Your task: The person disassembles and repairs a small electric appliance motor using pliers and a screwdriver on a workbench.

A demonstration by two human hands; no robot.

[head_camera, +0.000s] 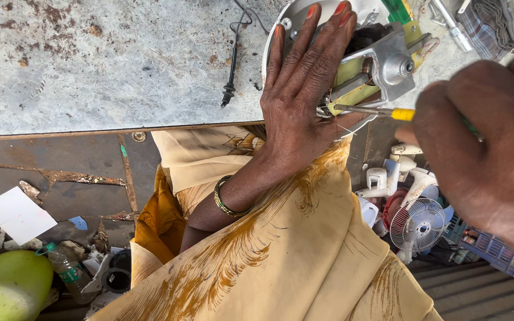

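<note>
The left hand [304,101] lies flat, fingers spread, on a round white metal motor housing [328,35] at the near edge of the pitted grey metal worktop [102,65]. The right hand [483,142] is clamped on a yellow-handled screwdriver [382,112], tip in the yellow-green internals beside a cast grey bracket [391,59].

A repair workshop: scarred metal workbench [108,65], small fans [416,224] and plastic fan parts [388,178] heaped below.
</note>
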